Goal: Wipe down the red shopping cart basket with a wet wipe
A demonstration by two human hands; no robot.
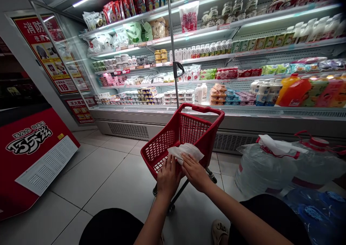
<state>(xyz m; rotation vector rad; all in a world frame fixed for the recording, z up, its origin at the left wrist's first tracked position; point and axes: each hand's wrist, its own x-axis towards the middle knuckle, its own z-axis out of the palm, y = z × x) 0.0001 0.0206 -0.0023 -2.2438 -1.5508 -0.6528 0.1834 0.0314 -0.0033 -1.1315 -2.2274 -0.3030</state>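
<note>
While the view looks down from a low crouch, a red freezer (32, 154) fills the lower left of the frame, set back against the wall so that the tiled floor (108, 180) in front of it is open. Behind, lit shelves (151, 75) of dairy packs run across the upper half.

At centre stands a red basket (162, 144) on wheels, its near rim turned toward the person, probably to bring it within arm's reach. The left hand (167, 176) curls over that rim, fingers pinning the left edge of a white cloth (186, 152) against the plastic. The cloth lies draped over the near rim, half inside the basket. Touching the left hand on its right, the right hand (194, 171) lies on the cloth, fingers closed over its lower fold; the two hands are together, both clamped on the cloth, which seems to keep it from sliding. A grey pole (173, 50) rises behind the basket.

At the lower right, clear water jugs (259, 169) lie on the floor, one with a second white cloth on top.
</note>
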